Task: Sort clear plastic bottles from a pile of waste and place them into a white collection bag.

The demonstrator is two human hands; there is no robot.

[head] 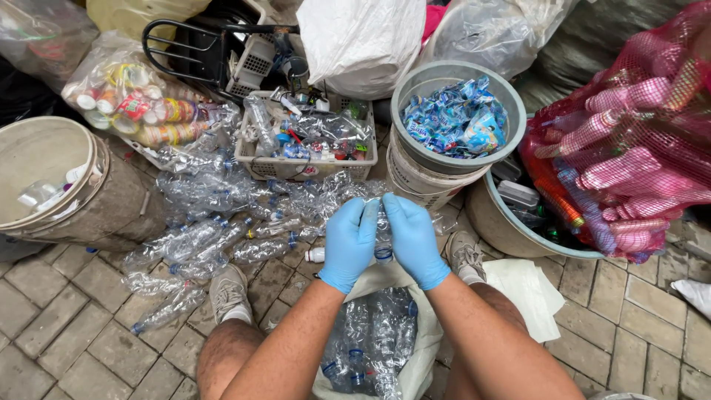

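Here, both gloved hands, left hand [348,241] and right hand [413,238], clamped on clear bottle [383,238], label bucket [415,144] behind.

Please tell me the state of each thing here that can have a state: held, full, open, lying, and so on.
left hand: gloved, gripping the clear bottle
right hand: gloved, gripping the same bottle
clear bottle: held upright between both hands
white sack: open, partly filled with bottles
grey bucket: filled with blue wrappers
white basket: full of mixed plastic
bottle pile: lying loose on paving
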